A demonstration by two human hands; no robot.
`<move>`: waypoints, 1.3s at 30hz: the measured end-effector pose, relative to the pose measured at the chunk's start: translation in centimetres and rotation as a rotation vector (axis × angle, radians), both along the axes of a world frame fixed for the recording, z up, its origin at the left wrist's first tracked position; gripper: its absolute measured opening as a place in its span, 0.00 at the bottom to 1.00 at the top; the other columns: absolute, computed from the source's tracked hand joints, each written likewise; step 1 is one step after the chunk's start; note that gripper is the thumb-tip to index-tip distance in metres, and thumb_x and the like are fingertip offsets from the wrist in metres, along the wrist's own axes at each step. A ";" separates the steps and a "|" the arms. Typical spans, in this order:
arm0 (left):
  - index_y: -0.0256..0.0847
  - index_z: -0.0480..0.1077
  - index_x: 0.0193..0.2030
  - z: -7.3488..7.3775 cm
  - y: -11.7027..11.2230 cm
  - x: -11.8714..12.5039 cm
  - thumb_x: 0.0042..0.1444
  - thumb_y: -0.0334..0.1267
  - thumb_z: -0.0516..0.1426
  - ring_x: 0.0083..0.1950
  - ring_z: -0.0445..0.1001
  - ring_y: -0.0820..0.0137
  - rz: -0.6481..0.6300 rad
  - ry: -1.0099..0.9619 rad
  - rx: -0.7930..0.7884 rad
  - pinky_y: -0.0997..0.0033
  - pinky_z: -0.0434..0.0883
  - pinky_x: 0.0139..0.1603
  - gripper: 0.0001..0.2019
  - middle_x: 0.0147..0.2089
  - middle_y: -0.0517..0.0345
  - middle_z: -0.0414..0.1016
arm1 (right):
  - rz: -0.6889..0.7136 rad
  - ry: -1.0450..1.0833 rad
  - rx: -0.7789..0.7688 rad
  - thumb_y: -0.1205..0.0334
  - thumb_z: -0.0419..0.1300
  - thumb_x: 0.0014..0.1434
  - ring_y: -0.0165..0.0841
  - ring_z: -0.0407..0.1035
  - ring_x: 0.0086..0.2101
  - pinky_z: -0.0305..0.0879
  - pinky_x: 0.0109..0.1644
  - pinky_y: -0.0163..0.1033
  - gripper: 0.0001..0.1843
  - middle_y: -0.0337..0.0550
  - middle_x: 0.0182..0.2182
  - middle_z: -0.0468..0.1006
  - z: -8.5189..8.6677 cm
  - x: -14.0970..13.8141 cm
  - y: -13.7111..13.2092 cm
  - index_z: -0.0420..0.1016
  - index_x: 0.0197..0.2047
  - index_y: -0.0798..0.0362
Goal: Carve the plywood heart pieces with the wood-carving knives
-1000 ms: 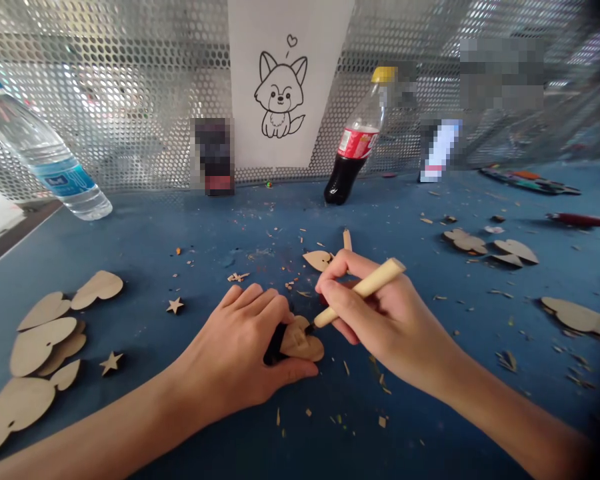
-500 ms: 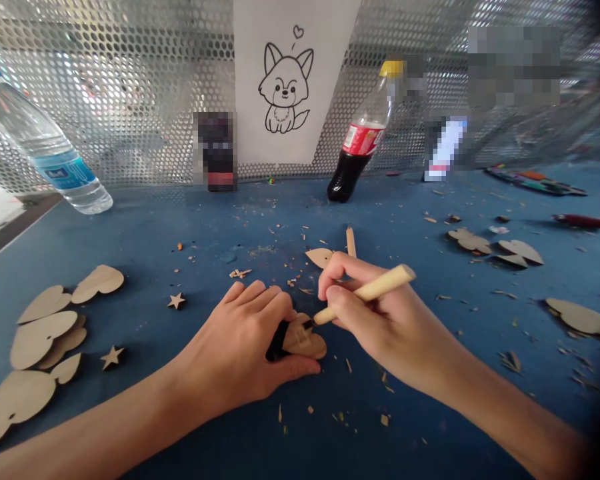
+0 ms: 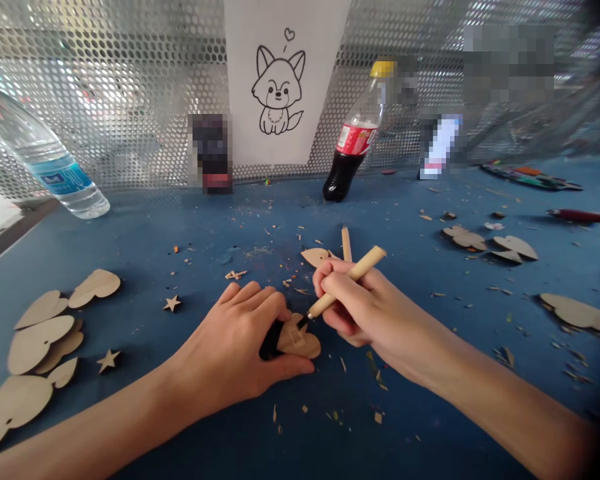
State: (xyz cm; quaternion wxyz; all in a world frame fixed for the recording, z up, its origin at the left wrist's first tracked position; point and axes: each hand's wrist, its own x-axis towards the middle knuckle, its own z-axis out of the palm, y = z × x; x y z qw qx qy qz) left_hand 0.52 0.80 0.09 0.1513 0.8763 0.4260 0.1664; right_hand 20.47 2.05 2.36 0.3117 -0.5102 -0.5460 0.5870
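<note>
My left hand is closed around a small wooden heart, pinning it to the table between thumb and fingers. A shallow carved patch shows on the heart's face. Something black lies under that hand beside the heart, mostly hidden. My right hand grips a carving tool with a round wooden handle, held like a pen. Its dark metal tip is at the carved patch. Just beyond my right hand are a pointed wooden piece and another wooden-handled tool, both partly covered.
Wooden hearts and a star lie at left, more heart pieces at right. A water bottle, a cola bottle and a fox drawing stand at the back. Shavings litter the blue table.
The carving tool's tip has shifted left and toward me over the heart, and its handle is tilted more steeply. My left hand keeps its hold on the heart. The view has shifted slightly.
</note>
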 end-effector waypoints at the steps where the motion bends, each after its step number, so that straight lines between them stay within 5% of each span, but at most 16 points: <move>1: 0.42 0.61 0.34 0.0 0.0 0.0 0.54 0.54 0.67 0.38 0.68 0.64 0.001 0.001 0.004 0.63 0.59 0.41 0.22 0.36 0.62 0.73 | -0.014 0.025 -0.022 0.55 0.48 0.69 0.23 0.45 0.16 0.40 0.18 0.31 0.14 0.28 0.13 0.58 -0.1 0.1 -0.1 0.59 0.31 0.50; 18: 0.42 0.62 0.33 0.0 0.0 0.1 0.53 0.53 0.67 0.36 0.67 0.64 0.003 0.020 0.018 0.64 0.58 0.39 0.21 0.32 0.62 0.70 | 0.102 -0.266 0.356 0.62 0.52 0.65 0.24 0.54 0.17 0.49 0.20 0.32 0.10 0.28 0.14 0.61 0.2 0.2 -0.7 0.61 0.30 0.50; 22: 0.42 0.63 0.36 0.2 0.0 0.1 0.52 0.52 0.68 0.38 0.69 0.64 -0.006 -0.003 -0.002 0.64 0.60 0.41 0.21 0.35 0.62 0.73 | 0.097 -0.134 0.196 0.60 0.49 0.68 0.24 0.55 0.17 0.49 0.21 0.30 0.11 0.29 0.13 0.63 -0.1 0.2 -0.2 0.61 0.32 0.50; 27: 0.42 0.63 0.36 0.3 0.1 0.0 0.53 0.52 0.67 0.39 0.69 0.63 -0.012 0.019 -0.002 0.63 0.60 0.41 0.21 0.37 0.61 0.74 | 0.030 0.118 -0.044 0.60 0.44 0.69 0.22 0.44 0.15 0.41 0.19 0.30 0.15 0.29 0.12 0.61 0.1 0.2 0.2 0.59 0.30 0.50; 39: 0.42 0.63 0.36 0.0 -0.1 -0.2 0.53 0.51 0.67 0.39 0.69 0.64 -0.005 -0.011 -0.010 0.63 0.60 0.41 0.21 0.38 0.62 0.75 | 0.134 -0.030 0.155 0.64 0.48 0.66 0.23 0.52 0.16 0.44 0.19 0.28 0.11 0.30 0.12 0.63 0.1 1.0 0.5 0.61 0.30 0.51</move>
